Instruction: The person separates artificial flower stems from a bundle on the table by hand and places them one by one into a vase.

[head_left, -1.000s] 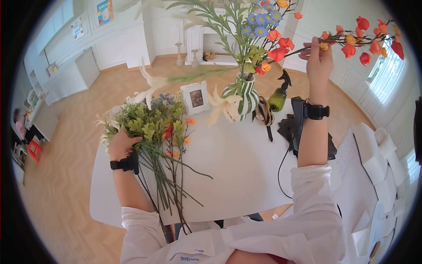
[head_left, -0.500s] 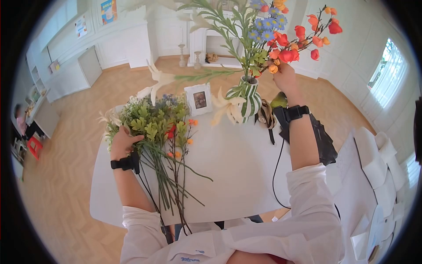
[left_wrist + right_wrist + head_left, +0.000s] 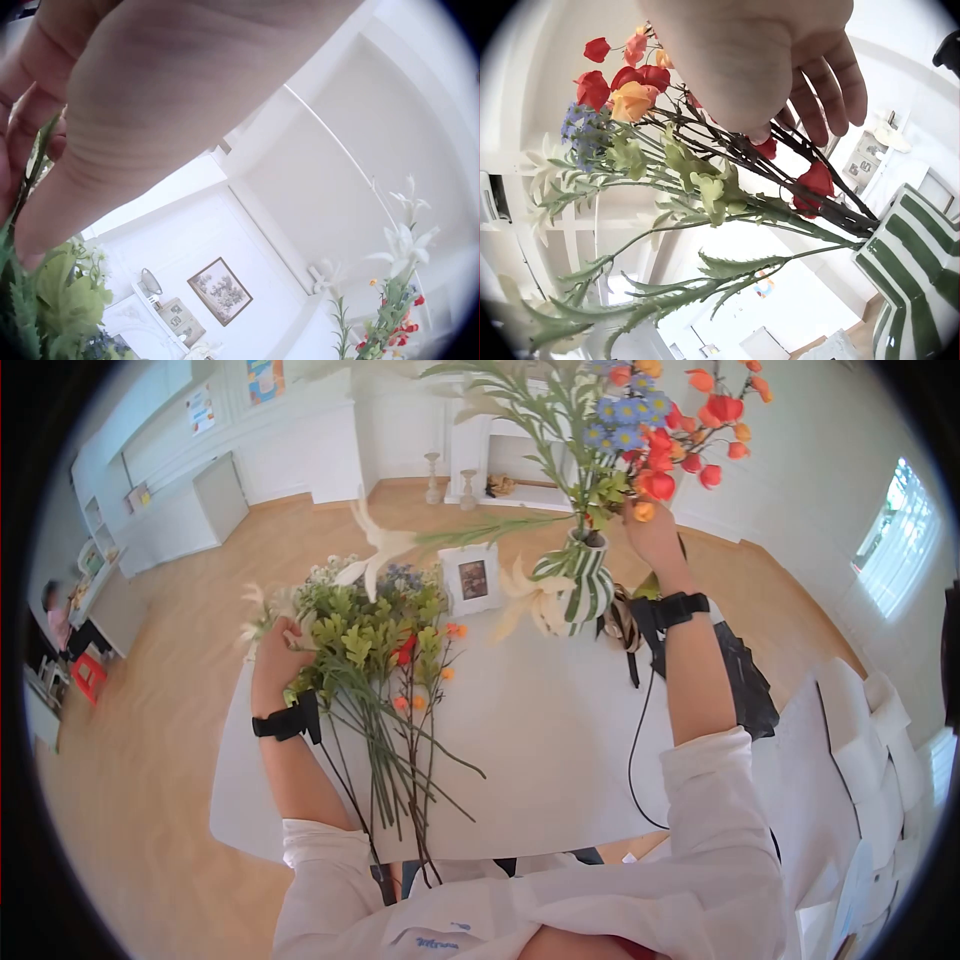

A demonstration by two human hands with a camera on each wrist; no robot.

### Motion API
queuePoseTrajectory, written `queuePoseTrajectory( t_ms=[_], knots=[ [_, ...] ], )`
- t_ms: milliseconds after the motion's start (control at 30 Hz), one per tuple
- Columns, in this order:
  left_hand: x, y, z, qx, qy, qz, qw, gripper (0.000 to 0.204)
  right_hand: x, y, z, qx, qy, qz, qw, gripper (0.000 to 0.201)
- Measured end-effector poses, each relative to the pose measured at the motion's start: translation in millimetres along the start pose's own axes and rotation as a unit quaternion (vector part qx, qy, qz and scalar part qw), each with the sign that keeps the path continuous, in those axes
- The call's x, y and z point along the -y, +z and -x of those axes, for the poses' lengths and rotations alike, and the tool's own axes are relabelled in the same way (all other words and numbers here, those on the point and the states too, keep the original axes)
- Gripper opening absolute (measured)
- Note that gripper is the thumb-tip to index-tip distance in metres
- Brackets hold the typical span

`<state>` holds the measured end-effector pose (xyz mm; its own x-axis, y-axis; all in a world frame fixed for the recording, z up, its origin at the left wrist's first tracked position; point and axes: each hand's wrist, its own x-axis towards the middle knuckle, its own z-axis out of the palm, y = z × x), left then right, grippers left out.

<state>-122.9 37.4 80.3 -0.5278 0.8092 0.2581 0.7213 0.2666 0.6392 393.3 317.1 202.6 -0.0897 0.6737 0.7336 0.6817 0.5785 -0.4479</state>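
Note:
My right hand [image 3: 655, 535] is at the vase's mouth, thumb and fingers around the dark stems of a red-and-orange flower branch [image 3: 705, 435]. Its stems [image 3: 840, 214] go down into the green-and-white striped vase [image 3: 595, 592]. Blue daisies [image 3: 627, 422], leafy green stems and white lilies [image 3: 535, 600] also stand in the vase. On the left, my left hand [image 3: 278, 660] is at the edge of a flower bunch [image 3: 350, 625] lying on the table. A leafy green stem [image 3: 34, 169] runs between its thumb and curled fingers in the left wrist view.
A white-framed picture [image 3: 472, 582] stands left of the vase on the white table [image 3: 540, 760]. Behind my right forearm lie ribbon [image 3: 622, 625] and black sheets [image 3: 745, 680]. A cable [image 3: 632, 760] trails from my right wrist. Loose stems [image 3: 390, 780] reach the table's front edge.
My right hand has brought the flower branch in from the right, and its stems now stand in the vase. The left hand has stayed at the bunch, its fingers shifting slightly.

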Motion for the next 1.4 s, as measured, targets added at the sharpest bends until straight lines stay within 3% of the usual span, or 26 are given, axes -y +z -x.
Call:
queuePoseTrajectory(
  t_ms=[33,67,100,200,267,300,367,400,467,500,567,633,667,700,733,800,833,867,933,1033,1100,1133,1200,1233,1300,1400],
  knots=[
    [-11.0,-7.3,2.5,-0.012,-0.002,0.015,1.000,0.046,-15.9,6.9,-3.8,0.000,0.034,-0.035,0.999,0.046],
    [-19.4,-14.4,5.7,-0.024,-0.003,0.029,0.999,0.045,-31.5,10.8,-7.7,0.046,0.070,-0.031,0.996,0.035],
    [-26.2,-20.3,9.2,-0.031,-0.012,0.024,0.999,0.045,3.8,-4.1,6.0,0.052,0.106,-0.146,0.982,0.052],
    [-43.1,-28.1,12.9,-0.057,-0.018,0.122,0.991,0.045,19.3,-12.2,18.4,0.065,0.119,-0.201,0.970,0.066],
    [-52.3,-30.8,14.4,-0.166,0.086,0.122,0.975,0.051,17.5,-13.1,25.2,0.066,0.108,-0.208,0.970,0.054],
    [-57.7,-31.8,15.3,-0.165,0.086,0.121,0.975,0.051,16.0,-13.4,29.5,0.066,0.109,-0.208,0.970,0.054],
    [-74.0,-36.6,18.2,-0.271,0.115,0.207,0.933,0.052,18.8,-18.3,37.2,0.064,0.082,-0.143,0.984,0.055],
    [-74.7,-36.5,16.9,-0.270,0.115,0.207,0.933,0.052,20.3,-21.9,40.2,0.064,0.083,-0.143,0.984,0.055],
    [-75.5,-36.4,15.2,-0.324,0.122,0.316,0.883,0.056,25.2,-30.9,46.0,0.077,0.073,0.100,0.989,0.044],
    [-75.9,-36.5,15.8,-0.324,0.122,0.316,0.884,0.056,27.2,-37.1,51.4,0.078,0.073,0.100,0.989,0.044],
    [-79.8,-37.6,18.4,-0.308,0.123,0.377,0.865,0.061,32.7,-53.9,64.5,0.179,0.038,0.327,0.927,0.045],
    [-88.7,-38.8,23.0,-0.266,0.099,0.446,0.849,0.061,83.9,-83.7,80.5,0.266,0.124,0.249,0.923,0.043],
    [-93.5,-37.3,25.0,-0.219,0.074,0.513,0.827,0.062,106.9,-95.3,92.3,0.288,0.140,0.137,0.937,0.038],
    [-97.6,-35.7,26.3,-0.220,0.073,0.511,0.828,0.062,128.0,-103.6,103.5,0.305,0.156,0.022,0.939,0.033],
    [-102.1,-33.5,27.3,-0.185,0.061,0.540,0.819,0.061,144.6,-108.8,112.0,0.306,0.155,0.021,0.939,0.033],
    [-112.6,-27.5,30.1,-0.149,0.048,0.569,0.808,0.060,170.5,-111.2,128.0,0.416,0.030,-0.119,0.901,0.029],
    [-118.6,-24.2,32.9,-0.122,0.057,0.575,0.807,0.059,176.1,-98.4,140.7,0.421,-0.057,-0.196,0.884,0.022],
    [-125.6,-20.3,35.8,-0.095,0.065,0.582,0.805,0.058,194.4,-90.5,145.5,0.483,-0.054,-0.203,0.850,0.023],
    [-142.4,-13.7,45.0,-0.075,0.085,0.596,0.795,0.058,205.9,-56.5,167.1,0.529,-0.085,-0.257,0.805,0.035],
    [-160.3,-10.9,58.9,-0.031,0.119,0.605,0.787,0.058,218.2,-10.2,196.0,0.464,-0.078,-0.312,0.826,0.050],
    [-168.1,-9.7,68.2,-0.002,0.132,0.601,0.788,0.058,225.0,5.0,202.0,0.529,0.011,-0.338,0.779,0.063],
    [-172.8,-9.5,72.0,0.002,0.140,0.577,0.805,0.056,228.1,10.8,204.2,0.527,0.011,-0.337,0.780,0.063],
    [-184.8,-12.4,81.8,0.020,0.146,0.547,0.824,0.049,231.7,20.1,208.0,0.611,0.116,-0.357,0.697,0.064],
    [-187.5,-12.5,85.4,0.021,0.148,0.548,0.823,0.049,230.4,25.2,211.2,0.609,0.116,-0.356,0.699,0.064],
    [-190.0,-12.0,91.6,0.033,0.149,0.507,0.848,0.047,228.5,33.1,217.6,0.598,0.180,-0.478,0.618,0.067],
    [-191.8,-14.0,97.0,0.024,0.158,0.513,0.843,0.043,242.4,33.5,211.0,0.572,0.162,-0.491,0.636,0.066]
  ],
)
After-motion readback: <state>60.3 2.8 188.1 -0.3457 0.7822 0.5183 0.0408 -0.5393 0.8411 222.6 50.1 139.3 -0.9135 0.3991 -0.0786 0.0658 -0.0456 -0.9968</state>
